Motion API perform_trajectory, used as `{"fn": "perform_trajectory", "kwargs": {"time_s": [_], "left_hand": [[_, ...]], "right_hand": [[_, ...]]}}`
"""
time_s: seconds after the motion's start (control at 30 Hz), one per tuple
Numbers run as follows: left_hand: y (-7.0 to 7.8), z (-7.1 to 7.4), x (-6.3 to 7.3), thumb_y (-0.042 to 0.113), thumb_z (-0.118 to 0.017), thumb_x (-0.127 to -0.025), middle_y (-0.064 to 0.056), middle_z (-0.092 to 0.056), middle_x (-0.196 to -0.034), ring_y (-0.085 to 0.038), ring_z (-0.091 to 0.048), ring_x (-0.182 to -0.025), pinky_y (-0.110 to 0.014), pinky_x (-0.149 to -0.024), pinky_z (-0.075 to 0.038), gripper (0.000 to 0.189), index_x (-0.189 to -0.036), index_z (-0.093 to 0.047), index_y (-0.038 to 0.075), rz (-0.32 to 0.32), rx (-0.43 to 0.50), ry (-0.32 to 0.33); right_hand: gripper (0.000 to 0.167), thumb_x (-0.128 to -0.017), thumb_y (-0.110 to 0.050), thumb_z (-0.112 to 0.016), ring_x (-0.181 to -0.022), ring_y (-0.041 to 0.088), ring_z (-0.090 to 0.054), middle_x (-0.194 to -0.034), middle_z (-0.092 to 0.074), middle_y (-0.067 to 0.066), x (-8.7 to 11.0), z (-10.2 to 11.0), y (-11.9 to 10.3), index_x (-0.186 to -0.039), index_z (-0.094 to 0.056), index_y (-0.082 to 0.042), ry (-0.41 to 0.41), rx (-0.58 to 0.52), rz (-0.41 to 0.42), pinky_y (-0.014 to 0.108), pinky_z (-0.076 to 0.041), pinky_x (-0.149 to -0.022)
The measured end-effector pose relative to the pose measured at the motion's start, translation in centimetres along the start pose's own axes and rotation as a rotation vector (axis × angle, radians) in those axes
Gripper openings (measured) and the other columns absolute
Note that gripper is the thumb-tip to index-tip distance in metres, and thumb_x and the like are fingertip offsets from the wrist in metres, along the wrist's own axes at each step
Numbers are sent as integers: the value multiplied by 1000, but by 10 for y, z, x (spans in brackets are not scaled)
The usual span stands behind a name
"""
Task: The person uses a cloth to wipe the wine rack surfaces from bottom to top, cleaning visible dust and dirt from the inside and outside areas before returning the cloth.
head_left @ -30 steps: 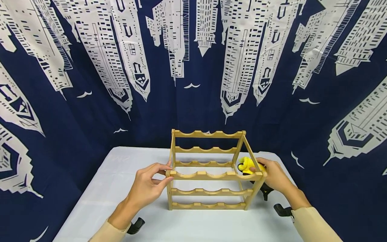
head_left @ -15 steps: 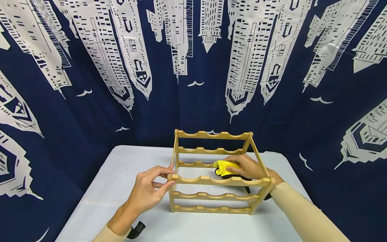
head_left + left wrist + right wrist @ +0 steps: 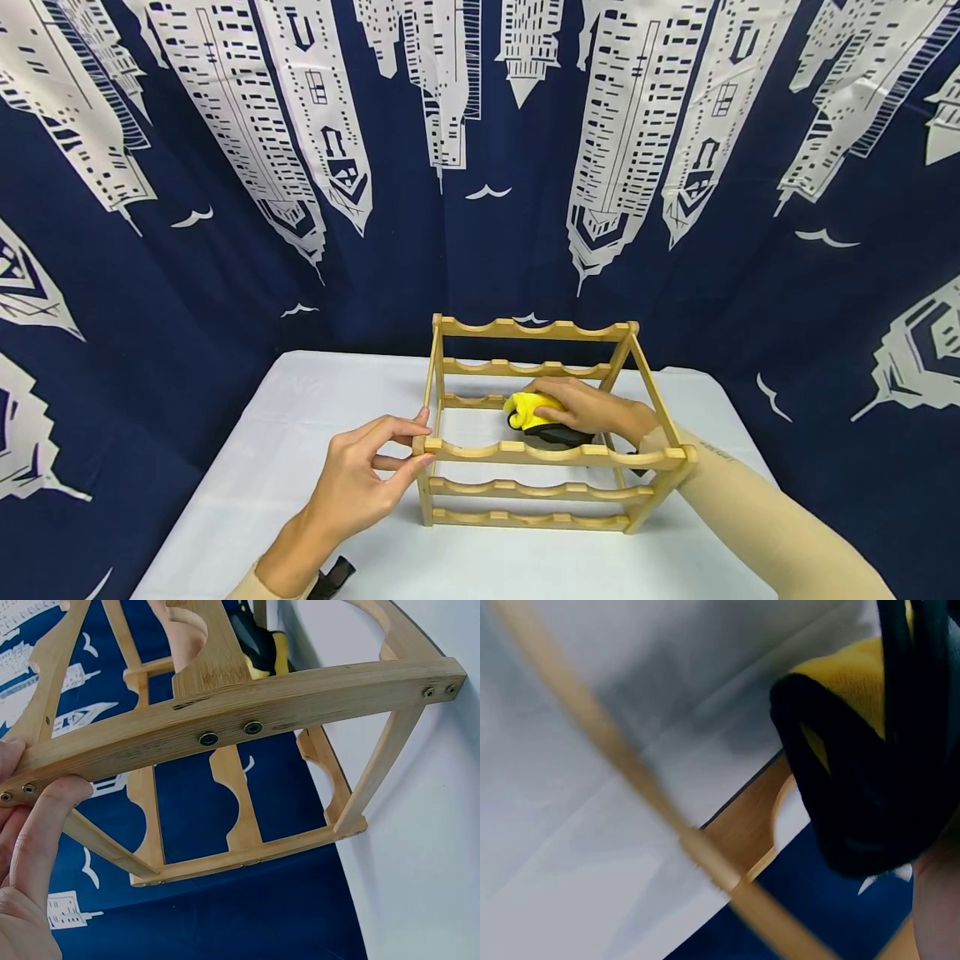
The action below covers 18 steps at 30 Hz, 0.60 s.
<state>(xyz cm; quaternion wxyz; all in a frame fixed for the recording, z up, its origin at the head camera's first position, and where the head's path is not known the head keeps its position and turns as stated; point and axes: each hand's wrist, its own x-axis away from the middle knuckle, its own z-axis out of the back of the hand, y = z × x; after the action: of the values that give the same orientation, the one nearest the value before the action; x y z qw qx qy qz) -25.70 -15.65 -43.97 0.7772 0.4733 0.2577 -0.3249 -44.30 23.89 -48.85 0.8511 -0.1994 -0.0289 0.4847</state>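
A pale wooden wine rack (image 3: 555, 453) with scalloped rails stands on the table. My left hand (image 3: 360, 475) pinches its front left top corner between thumb and fingers. Inside the frame, my right hand (image 3: 588, 406) grips a bunched yellow-and-black cloth (image 3: 531, 410), having come in through the right side. The left wrist view shows the rack's end bar (image 3: 300, 697) with screw heads, and fingers (image 3: 45, 832) around its corner. In the right wrist view the cloth (image 3: 855, 679) has soft yellow fabric and dark folds, which hide most of the right hand.
White cloth covers the table (image 3: 285, 417). Behind it hangs a dark blue curtain (image 3: 405, 275) printed with white upside-down buildings. A black wrist mount (image 3: 330, 577) is near the left sleeve. The rack's rails and posts surround the right forearm.
My right hand has carried the cloth from the rack's right end leftward into the frame. The left hand stays on its corner. The head view has shifted slightly.
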Motion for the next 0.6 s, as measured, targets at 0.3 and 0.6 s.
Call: {"fn": "perform_trajectory", "kwargs": {"time_s": [0.3,0.6], "left_hand": [[0,0,3,-7,-97,-88,-11,-88,-117,-17,-85,-96,-20,-70,-71,40,-119,-82,12,15,-3,5],[-3,0,-1,-8,-98,-86,-7,-87,-112,-17,-87,-96,-19,-71,-70,40,-117,-81,11,4,-37,3]], "right_hand": [[34,-115,-17,-76,-112,15,-76,-140,-81,4,-32,-22,3,-148,-70,-10,52,51,99,37,-70,-100],[35,-102,-20,-92,-87,15,-81,-121,-81,6,-49,-52,23,-135,-83,-14,228,288,252,24,-70,-76]]}}
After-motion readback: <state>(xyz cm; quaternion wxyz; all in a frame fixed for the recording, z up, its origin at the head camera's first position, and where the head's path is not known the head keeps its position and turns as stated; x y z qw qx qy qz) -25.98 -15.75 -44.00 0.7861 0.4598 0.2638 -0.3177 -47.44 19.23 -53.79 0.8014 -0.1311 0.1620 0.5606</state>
